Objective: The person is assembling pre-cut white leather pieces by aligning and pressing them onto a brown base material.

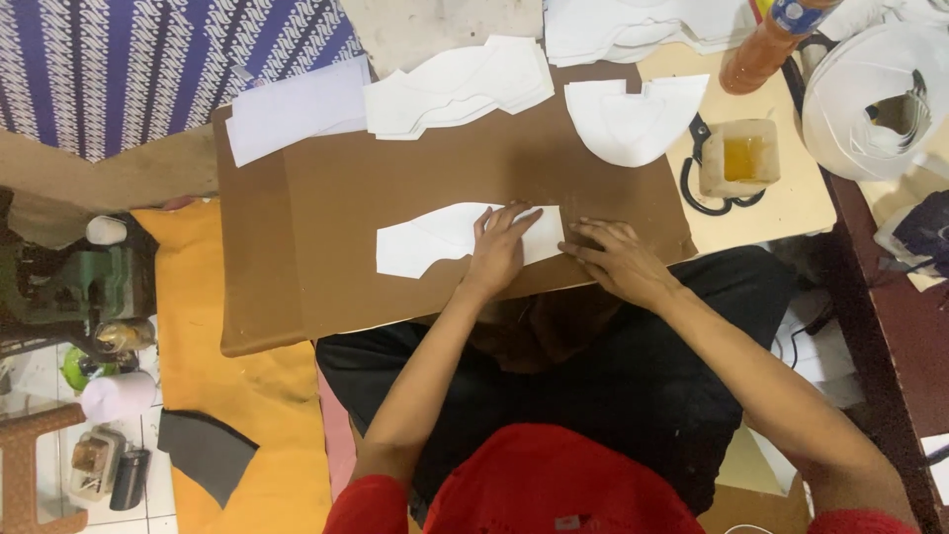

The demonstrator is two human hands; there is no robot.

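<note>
Both hands, left hand [499,247] and right hand [615,259], press flat, fingers spread, on one white cut piece [435,240] lying on the brown board [326,198]. Three white stacks [460,87] lie beyond. The scissors [704,178] are half hidden.

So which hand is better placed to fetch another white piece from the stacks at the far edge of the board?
Probably the right hand: it touches only the end of the flat white cut-out piece, while the left hand lies flat on it.

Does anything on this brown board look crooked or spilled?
Nothing spilled. The brown cardboard board sticks out past the cream table, over the person's lap. Both hands press flat on a white curved cut piece.
</note>
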